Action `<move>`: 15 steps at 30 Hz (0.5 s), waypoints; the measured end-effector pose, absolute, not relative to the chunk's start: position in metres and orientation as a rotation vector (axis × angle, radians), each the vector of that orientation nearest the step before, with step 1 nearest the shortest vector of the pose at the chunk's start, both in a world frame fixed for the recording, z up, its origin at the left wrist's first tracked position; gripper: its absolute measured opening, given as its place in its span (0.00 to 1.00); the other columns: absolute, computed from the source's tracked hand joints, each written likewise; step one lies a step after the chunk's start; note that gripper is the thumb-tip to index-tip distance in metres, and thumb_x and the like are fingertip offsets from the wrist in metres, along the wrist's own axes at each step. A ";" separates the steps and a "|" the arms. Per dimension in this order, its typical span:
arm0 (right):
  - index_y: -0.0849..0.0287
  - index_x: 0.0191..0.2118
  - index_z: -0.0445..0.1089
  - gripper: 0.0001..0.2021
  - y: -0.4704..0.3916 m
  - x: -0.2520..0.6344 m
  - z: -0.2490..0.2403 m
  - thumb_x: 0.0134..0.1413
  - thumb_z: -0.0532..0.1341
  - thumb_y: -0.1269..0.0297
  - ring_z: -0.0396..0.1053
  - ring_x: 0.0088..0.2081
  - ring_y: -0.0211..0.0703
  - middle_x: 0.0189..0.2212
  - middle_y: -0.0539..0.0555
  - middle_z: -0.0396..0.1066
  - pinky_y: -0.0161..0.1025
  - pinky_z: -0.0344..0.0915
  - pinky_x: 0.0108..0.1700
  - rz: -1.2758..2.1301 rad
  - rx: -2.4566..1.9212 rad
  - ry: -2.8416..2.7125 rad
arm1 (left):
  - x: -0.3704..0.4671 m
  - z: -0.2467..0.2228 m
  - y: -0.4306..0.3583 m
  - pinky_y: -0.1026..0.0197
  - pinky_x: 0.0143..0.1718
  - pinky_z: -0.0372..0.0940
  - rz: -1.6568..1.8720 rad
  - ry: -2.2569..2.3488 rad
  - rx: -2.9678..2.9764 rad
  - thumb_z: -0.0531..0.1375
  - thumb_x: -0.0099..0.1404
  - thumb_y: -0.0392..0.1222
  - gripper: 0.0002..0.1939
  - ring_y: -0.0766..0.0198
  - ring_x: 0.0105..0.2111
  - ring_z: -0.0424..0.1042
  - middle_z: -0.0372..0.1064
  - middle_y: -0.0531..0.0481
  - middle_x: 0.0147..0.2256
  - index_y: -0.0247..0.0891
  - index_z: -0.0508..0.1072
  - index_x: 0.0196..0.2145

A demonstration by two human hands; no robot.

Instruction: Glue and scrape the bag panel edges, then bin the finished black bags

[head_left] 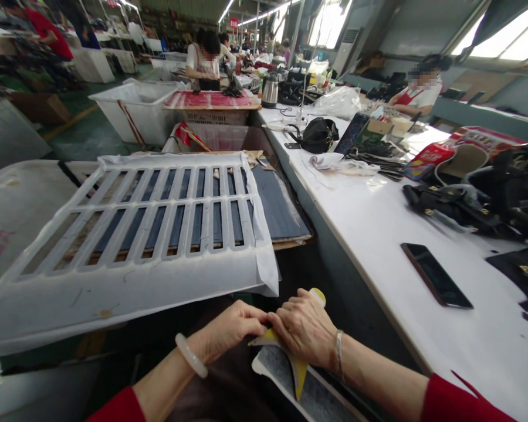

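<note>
My left hand (pixel 229 334) and my right hand (pixel 305 328) meet low in the middle of the view, over my lap. Both pinch a small yellow piece (pixel 298 369) that lies on a grey piece with a white edge (pixel 286 375). The right hand covers most of the yellow piece; a rounded yellow tip (pixel 319 295) shows above its fingers. A pale bangle sits on my left wrist and a thin bracelet on my right. Just ahead lies a white slotted stencil sheet (pixel 136 234) over dark blue material.
A long white table (pixel 378 234) runs along the right with a black phone (pixel 435 275), black bags and straps (pixel 457 199), and a black pouch (pixel 319 135). White bins (pixel 136 108) and a kettle (pixel 270 91) stand farther back. Other people work at distant tables.
</note>
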State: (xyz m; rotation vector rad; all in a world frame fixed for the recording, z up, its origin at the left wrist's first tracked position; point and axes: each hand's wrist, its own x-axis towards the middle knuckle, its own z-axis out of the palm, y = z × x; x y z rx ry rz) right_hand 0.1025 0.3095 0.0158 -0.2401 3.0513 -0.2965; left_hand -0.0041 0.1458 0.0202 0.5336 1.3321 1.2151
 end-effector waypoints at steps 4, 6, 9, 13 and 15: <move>0.58 0.24 0.66 0.24 0.310 0.102 0.015 0.69 0.43 0.62 0.57 0.22 0.38 0.21 0.50 0.69 0.45 0.38 0.33 -0.280 -0.258 3.056 | -0.007 0.020 0.147 0.63 0.27 0.47 1.231 1.278 0.516 0.55 0.49 0.34 0.16 0.68 0.25 0.51 0.62 0.53 0.22 0.30 0.81 0.32; 0.58 0.24 0.66 0.24 0.312 0.105 0.014 0.69 0.43 0.62 0.58 0.23 0.38 0.21 0.51 0.69 0.45 0.39 0.34 -0.284 -0.249 3.069 | -0.008 0.020 0.147 0.63 0.29 0.50 1.230 1.242 0.495 0.56 0.50 0.34 0.18 0.68 0.26 0.55 0.66 0.52 0.24 0.31 0.81 0.36; 0.58 0.24 0.66 0.24 0.315 0.113 0.014 0.69 0.43 0.61 0.59 0.23 0.38 0.20 0.51 0.69 0.45 0.41 0.35 -0.286 -0.202 3.086 | -0.009 0.018 0.145 0.61 0.39 0.57 1.219 1.210 0.458 0.57 0.52 0.36 0.21 0.63 0.32 0.65 0.74 0.47 0.32 0.31 0.79 0.43; 0.59 0.24 0.66 0.26 0.326 0.125 0.019 0.70 0.41 0.58 0.62 0.24 0.38 0.21 0.51 0.69 0.44 0.46 0.36 -0.405 -0.028 3.003 | -0.006 0.013 0.145 0.59 0.42 0.59 1.200 1.321 0.445 0.58 0.51 0.36 0.22 0.59 0.36 0.69 0.77 0.46 0.34 0.32 0.79 0.45; 0.59 0.21 0.63 0.29 0.333 0.128 0.021 0.69 0.40 0.51 0.62 0.24 0.39 0.20 0.51 0.67 0.42 0.48 0.34 -0.677 0.285 2.863 | -0.004 0.010 0.145 0.59 0.41 0.60 1.200 1.360 0.465 0.58 0.52 0.36 0.21 0.59 0.35 0.70 0.77 0.46 0.34 0.32 0.79 0.44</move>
